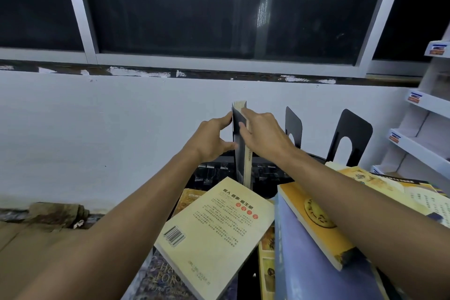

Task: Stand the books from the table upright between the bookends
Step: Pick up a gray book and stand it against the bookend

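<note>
Both hands hold one thin book (241, 143) upright at the back of the desk (265, 173); the left hand (214, 139) braces its dark cover, the right hand (264, 134) pinches its edge; I would keep it vertical and slide it right, flush against the black bookends (293, 129), well apart, before letting go.

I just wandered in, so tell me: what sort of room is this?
Probably a small shop or stockroom corner. White tiered display shelves with price labels stand at the right, loose paperback books litter the table, and dark sliding windows sit above a scuffed white wall.
</note>
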`<state>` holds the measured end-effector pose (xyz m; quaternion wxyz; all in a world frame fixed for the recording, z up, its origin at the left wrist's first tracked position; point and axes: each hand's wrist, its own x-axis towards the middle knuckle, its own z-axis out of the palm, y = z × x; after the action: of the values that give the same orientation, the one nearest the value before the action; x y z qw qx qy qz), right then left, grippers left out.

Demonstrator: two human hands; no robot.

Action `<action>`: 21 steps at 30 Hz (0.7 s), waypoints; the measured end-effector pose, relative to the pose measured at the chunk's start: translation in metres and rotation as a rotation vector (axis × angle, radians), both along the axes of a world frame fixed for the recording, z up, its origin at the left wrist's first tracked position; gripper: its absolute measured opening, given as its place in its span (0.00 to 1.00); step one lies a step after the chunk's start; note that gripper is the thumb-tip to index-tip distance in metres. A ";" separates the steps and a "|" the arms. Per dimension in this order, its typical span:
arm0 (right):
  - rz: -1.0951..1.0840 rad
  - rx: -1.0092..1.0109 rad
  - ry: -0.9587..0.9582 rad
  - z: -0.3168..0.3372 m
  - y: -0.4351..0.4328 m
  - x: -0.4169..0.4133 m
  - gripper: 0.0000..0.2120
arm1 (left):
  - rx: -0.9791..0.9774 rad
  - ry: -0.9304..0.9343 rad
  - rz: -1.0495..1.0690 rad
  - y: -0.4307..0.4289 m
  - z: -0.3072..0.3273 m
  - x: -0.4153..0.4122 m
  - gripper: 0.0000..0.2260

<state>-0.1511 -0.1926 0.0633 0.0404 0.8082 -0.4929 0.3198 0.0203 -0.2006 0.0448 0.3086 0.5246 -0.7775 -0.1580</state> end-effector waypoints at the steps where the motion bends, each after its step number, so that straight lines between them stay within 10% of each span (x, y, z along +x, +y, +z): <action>1: 0.024 0.040 -0.017 0.003 0.001 -0.002 0.10 | 0.004 0.004 -0.002 0.000 0.000 0.000 0.41; 11: 0.211 0.383 0.167 0.014 -0.005 -0.029 0.43 | 0.012 0.071 -0.078 0.009 -0.003 0.000 0.44; 21: 0.252 0.342 0.110 0.009 -0.007 -0.025 0.40 | -0.043 0.119 -0.077 0.017 -0.002 -0.005 0.38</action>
<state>-0.1756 -0.1998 0.0726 -0.1109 0.8746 -0.4323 0.1895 0.0157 -0.1836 0.0427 0.3592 0.4775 -0.7805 -0.1838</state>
